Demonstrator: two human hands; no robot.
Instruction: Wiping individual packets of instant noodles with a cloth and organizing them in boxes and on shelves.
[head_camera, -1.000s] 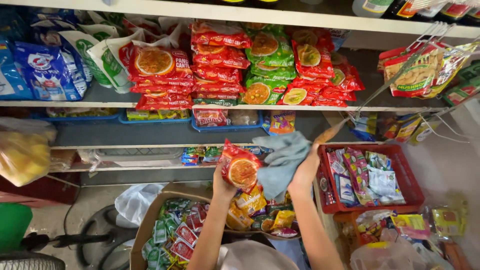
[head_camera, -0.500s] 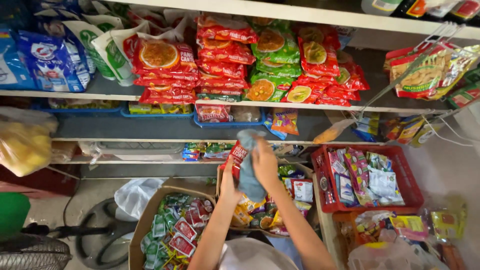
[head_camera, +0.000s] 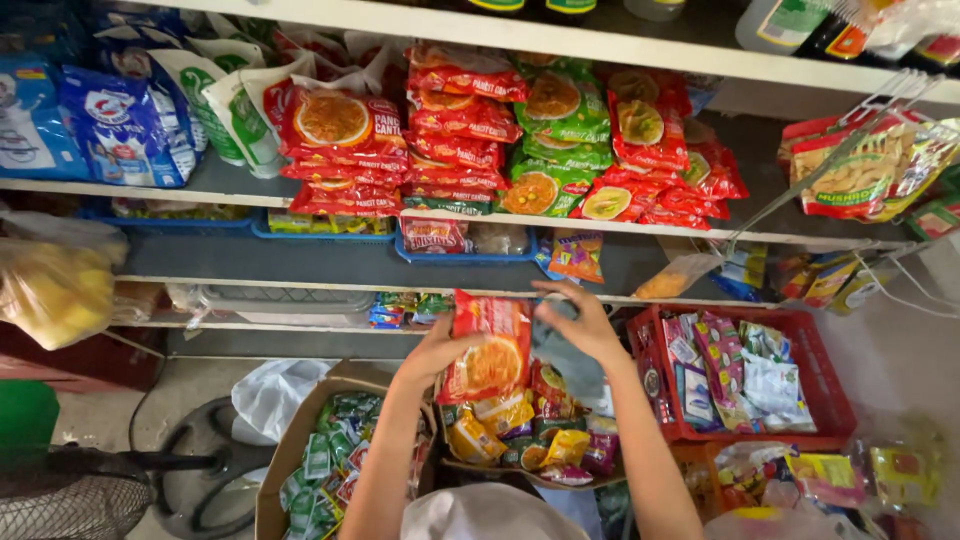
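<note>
My left hand holds a red noodle packet upright in front of me, gripping its left edge. My right hand presses a grey-blue cloth against the packet's right side. Both hands are raised over a cardboard box filled with mixed snack packets. Above, the shelf carries stacks of matching red noodle packets and green ones.
A red basket of sachets stands to the right. A second open carton of green sachets sits lower left, beside a floor fan. Blue-white bags fill the upper left shelf. A yellow bag hangs at left.
The cloth, spread out to the right of the packet a second ago, has been drawn across it. The packet now stands upright, face towards me, slightly higher.
</note>
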